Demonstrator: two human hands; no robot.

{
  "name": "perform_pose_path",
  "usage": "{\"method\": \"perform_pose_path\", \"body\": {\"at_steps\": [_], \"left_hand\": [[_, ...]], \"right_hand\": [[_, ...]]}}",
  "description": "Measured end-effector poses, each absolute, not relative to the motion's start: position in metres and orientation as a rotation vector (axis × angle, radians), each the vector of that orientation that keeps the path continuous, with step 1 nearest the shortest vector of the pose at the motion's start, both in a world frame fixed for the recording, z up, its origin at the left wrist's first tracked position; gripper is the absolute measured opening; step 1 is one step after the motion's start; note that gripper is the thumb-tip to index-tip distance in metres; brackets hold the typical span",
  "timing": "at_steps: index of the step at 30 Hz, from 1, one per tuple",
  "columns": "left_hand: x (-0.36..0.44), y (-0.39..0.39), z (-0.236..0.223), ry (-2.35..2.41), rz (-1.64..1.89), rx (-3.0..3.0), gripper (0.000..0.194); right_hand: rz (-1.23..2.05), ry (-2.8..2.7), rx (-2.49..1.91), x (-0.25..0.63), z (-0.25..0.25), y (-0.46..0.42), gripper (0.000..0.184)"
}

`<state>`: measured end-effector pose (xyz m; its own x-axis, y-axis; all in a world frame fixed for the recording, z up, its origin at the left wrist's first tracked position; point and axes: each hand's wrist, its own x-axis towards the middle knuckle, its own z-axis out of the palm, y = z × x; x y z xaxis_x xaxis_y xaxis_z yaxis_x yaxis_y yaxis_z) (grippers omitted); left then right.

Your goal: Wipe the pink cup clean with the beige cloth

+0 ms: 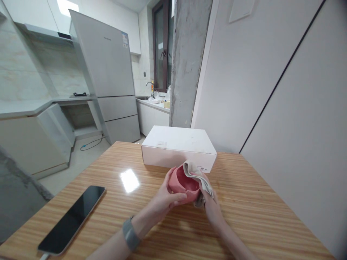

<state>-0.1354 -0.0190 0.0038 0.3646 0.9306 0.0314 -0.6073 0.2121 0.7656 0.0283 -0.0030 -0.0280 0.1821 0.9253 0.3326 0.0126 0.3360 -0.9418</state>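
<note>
My left hand (165,196) grips the near side of a small pink bowl (185,184) held just above the wooden table (255,213). A beige cloth (195,174) is draped over the bowl's right rim and hangs down its side, with my right hand (211,206) closed on it and pressed to the bowl. A grey band sits on my left wrist (130,234). Directly behind the bowl rests a closed white box (177,144).
A dark phone (73,218) lies screen-up near the table's left front edge with a cable at its near end. Beyond the table are a grey fridge (108,76), a kitchen counter with a sink tap (150,86), a concrete pillar (188,61) and a white wall on the right.
</note>
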Motion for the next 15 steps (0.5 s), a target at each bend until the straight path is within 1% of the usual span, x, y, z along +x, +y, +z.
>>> {"method": "perform_pose_path", "body": {"at_steps": [2,3,4,7,8,12,15], "left_hand": [[-0.129,-0.022,0.003,0.477,1.180,0.747,0.110],[-0.128,-0.022,0.002,0.472,1.176,0.732,0.106],[-0.127,-0.021,0.001,0.482,1.157,0.718,0.098],[-0.131,-0.016,-0.002,0.578,1.062,0.700,0.065],[-0.133,-0.014,-0.002,0.610,1.026,0.707,0.060],[-0.144,-0.010,-0.002,0.597,0.922,0.753,0.061],[-0.149,-0.010,-0.004,0.543,0.906,0.778,0.060]], "right_hand": [[0.851,-1.181,-1.004,0.025,-0.029,-0.007,0.033],[0.876,-1.148,-0.998,0.024,-0.030,-0.007,0.034],[0.899,-1.112,-0.996,0.025,-0.030,-0.006,0.033],[0.964,-1.013,-1.001,0.032,-0.034,0.002,0.031],[0.994,-0.988,-1.000,0.035,-0.035,0.005,0.031],[1.167,-0.889,-0.934,0.044,-0.031,0.011,0.030],[1.269,-0.867,-0.877,0.044,-0.021,0.009,0.030]]}}
